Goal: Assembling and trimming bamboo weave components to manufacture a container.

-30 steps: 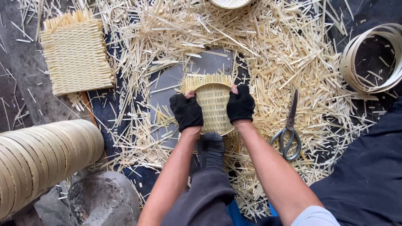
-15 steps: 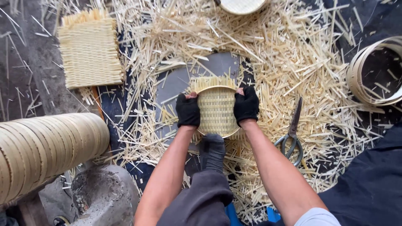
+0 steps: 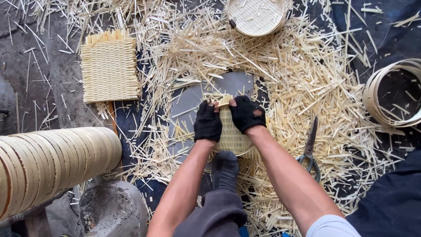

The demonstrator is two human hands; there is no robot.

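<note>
Both hands wear black fingerless gloves and are clamped on one woven bamboo mat (image 3: 231, 131): the left hand (image 3: 207, 122) grips its left edge and the right hand (image 3: 245, 114) its right edge, fingers curled over the top rim. The mat stands nearly upright on the floor, its lower edge braced against a dark-socked foot (image 3: 225, 169). A second ago the hands were set wider apart and the mat showed as a broad, cupped panel; now they have drawn close together, thumbs almost meeting, and the mat looks narrower, squeezed or bent between them. In my judgement this is a shaping or curving step on the woven piece.

Under the mat lies a flat grey board (image 3: 193, 105), ringed by a thick litter of bamboo offcuts (image 3: 280, 66). Just right of the right forearm, a pair of scissors (image 3: 308, 151) lies on the offcuts, untouched. Further out, a square woven mat (image 3: 109, 66) with loose strip ends rests on the ground at upper left, a round woven basket lid (image 3: 256, 15) sits at the top edge, and a nest of bent bamboo hoops (image 3: 388, 94) stands at far right. A long stack of bamboo rings (image 3: 48, 162) lies on its side at lower left, beside a rough stone block (image 3: 114, 210).
</note>
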